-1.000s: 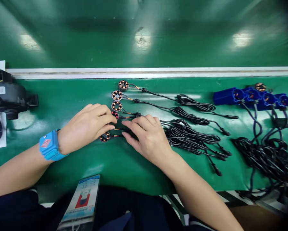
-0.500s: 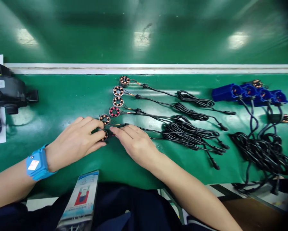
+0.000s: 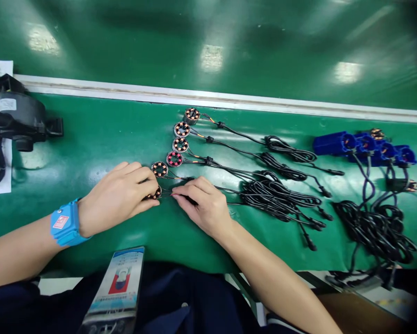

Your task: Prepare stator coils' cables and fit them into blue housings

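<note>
My left hand (image 3: 125, 191), with a blue wrist strap (image 3: 65, 224), is closed around the nearest motor stator (image 3: 157, 191), a ring of copper coils partly hidden by its fingers. Just to the right, my right hand (image 3: 204, 202) pinches the thin wires (image 3: 166, 190) that run from this stator. Beyond it lies another copper-coil stator (image 3: 159, 170). Farther back, a stator with red coils (image 3: 175, 159) and several copper ones (image 3: 182, 129) form a slanting row. Their leads join black cables (image 3: 278, 197), bundled in coils to the right.
Blue plastic housings (image 3: 330, 143) with cables stand at the right, above a heap of black cable (image 3: 375, 232). A black pump-like device (image 3: 22, 113) sits at the left on paper. A white strip (image 3: 125, 92) crosses the green table behind the stators. A badge (image 3: 121, 278) hangs near the front edge.
My right hand has drawn slightly away from my left, and the wires between them show more clearly. The whole view has tilted and shifted a little.
</note>
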Demonstrator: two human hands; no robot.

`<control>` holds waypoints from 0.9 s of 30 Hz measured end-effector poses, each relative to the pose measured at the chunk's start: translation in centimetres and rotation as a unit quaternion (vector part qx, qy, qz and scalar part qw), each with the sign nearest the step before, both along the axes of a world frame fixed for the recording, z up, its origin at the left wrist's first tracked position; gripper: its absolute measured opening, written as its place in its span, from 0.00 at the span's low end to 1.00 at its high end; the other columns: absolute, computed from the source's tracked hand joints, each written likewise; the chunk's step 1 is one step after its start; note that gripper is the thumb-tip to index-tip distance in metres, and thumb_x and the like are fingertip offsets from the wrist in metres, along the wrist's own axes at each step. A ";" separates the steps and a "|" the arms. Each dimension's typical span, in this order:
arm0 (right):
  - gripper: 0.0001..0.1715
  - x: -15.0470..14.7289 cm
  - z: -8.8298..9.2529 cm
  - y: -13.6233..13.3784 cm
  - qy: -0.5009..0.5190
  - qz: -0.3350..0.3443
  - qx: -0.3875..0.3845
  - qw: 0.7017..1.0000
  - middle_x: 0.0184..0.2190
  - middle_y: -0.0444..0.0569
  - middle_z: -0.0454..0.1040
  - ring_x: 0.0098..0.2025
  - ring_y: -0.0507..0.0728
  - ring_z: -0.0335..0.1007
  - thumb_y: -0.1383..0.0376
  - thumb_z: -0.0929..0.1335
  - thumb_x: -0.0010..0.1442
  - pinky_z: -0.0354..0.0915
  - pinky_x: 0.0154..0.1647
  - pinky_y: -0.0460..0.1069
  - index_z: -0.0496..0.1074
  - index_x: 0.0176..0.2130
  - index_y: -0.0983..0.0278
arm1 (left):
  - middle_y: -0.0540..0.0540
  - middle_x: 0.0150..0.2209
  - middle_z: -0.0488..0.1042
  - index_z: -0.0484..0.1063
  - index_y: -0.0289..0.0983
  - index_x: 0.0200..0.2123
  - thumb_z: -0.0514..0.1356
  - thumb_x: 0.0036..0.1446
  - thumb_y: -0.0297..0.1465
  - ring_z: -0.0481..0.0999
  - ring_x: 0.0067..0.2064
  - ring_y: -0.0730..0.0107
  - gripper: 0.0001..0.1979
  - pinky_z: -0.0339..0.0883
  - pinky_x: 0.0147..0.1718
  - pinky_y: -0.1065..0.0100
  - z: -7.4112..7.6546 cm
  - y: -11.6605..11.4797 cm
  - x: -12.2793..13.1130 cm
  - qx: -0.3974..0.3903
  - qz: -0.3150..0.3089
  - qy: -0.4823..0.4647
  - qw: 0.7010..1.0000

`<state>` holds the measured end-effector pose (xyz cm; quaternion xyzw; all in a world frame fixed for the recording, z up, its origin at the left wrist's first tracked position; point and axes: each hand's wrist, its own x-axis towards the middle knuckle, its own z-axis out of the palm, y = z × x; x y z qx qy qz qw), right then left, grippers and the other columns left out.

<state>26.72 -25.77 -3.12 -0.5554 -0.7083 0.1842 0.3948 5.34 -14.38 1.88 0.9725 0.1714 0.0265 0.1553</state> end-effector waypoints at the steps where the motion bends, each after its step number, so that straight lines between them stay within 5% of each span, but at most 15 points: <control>1: 0.06 0.0 -0.1 0.0 0.004 0.003 0.004 1.000 0.34 0.48 0.76 0.37 0.53 0.72 0.69 0.69 0.67 0.74 0.39 0.50 0.78 0.43 0.63 | 0.46 0.41 0.75 0.71 0.39 0.35 0.65 0.63 0.37 0.72 0.41 0.60 0.10 0.61 0.37 0.59 0.0 0.0 0.0 -0.004 0.000 -0.002 1.000; 7: 0.08 -0.2 -0.3 -0.1 0.006 0.005 -0.002 1.000 0.35 0.47 0.77 0.37 0.54 0.73 0.67 0.70 0.67 0.75 0.41 0.50 0.78 0.46 0.60 | 0.44 0.45 0.74 0.71 0.38 0.37 0.64 0.64 0.37 0.72 0.43 0.57 0.09 0.62 0.39 0.59 -0.1 0.0 -0.4 0.007 -0.011 -0.007 1.000; 11: 0.14 1.0 1.5 -0.8 -0.049 0.016 0.015 0.999 0.44 0.50 0.79 0.46 0.57 0.75 0.68 0.72 0.64 0.73 0.50 0.53 0.75 0.51 0.61 | 0.39 0.51 0.72 0.72 0.38 0.43 0.59 0.66 0.46 0.72 0.48 0.53 0.16 0.65 0.41 0.57 -0.2 0.7 -0.1 0.013 -0.013 -0.032 0.999; 16: 0.10 5.3 4.1 -2.1 -0.130 -0.109 0.050 0.984 0.40 0.47 0.80 0.42 0.57 0.77 0.69 0.74 0.62 0.72 0.46 0.54 0.76 0.45 0.59 | 0.36 0.62 0.66 0.70 0.39 0.57 0.51 0.69 0.49 0.69 0.56 0.45 0.24 0.68 0.46 0.51 -0.8 2.5 1.7 0.088 -0.006 -0.031 0.996; 23: 0.07 9.7 3.9 -4.5 -0.177 -0.238 0.059 0.953 0.39 0.48 0.79 0.42 0.59 0.77 0.68 0.73 0.62 0.71 0.45 0.55 0.78 0.43 0.61 | 0.35 0.64 0.64 0.73 0.40 0.54 0.49 0.68 0.53 0.71 0.56 0.43 0.28 0.70 0.44 0.49 -1.7 3.8 2.1 0.163 -0.003 -0.007 0.987; 27: 0.14 10.0 8.3 -3.3 -0.155 -0.275 0.116 0.942 0.44 0.51 0.79 0.48 0.62 0.76 0.67 0.74 0.62 0.70 0.52 0.59 0.78 0.48 0.59 | 0.33 0.65 0.64 0.69 0.38 0.57 0.48 0.69 0.52 0.69 0.59 0.41 0.28 0.67 0.47 0.47 -0.8 3.3 2.0 0.146 0.039 -0.057 0.987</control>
